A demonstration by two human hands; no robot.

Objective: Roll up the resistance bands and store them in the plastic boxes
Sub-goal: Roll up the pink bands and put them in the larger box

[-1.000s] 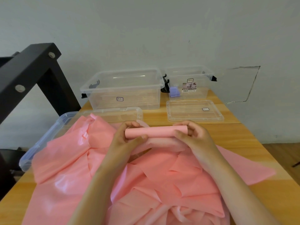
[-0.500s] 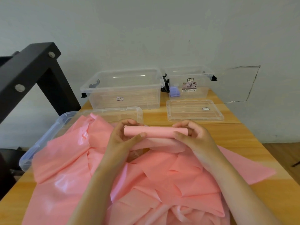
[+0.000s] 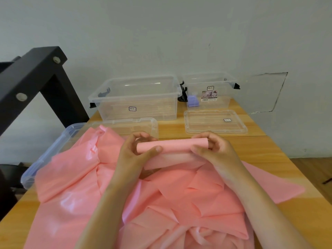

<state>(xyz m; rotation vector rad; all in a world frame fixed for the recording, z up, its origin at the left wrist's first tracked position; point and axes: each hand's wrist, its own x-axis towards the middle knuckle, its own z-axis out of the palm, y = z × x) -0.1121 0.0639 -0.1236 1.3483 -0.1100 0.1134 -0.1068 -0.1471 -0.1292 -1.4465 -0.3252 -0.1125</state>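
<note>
The rolled pink resistance band (image 3: 172, 145) is held level just above the heap of loose pink bands (image 3: 161, 203), with its trailing end running down into that heap. The grip of the left hand (image 3: 133, 155) is closed round the roll's left end, thumb laid across the front, and the grip of the right hand (image 3: 215, 151) is closed round the right end. The heap is spread over the near worktop (image 3: 269, 159); at the far edge, a large clear box (image 3: 136, 99) and a smaller clear box (image 3: 210, 92) are set side by side, open, with a flat lid (image 3: 215, 122) before the smaller one.
</note>
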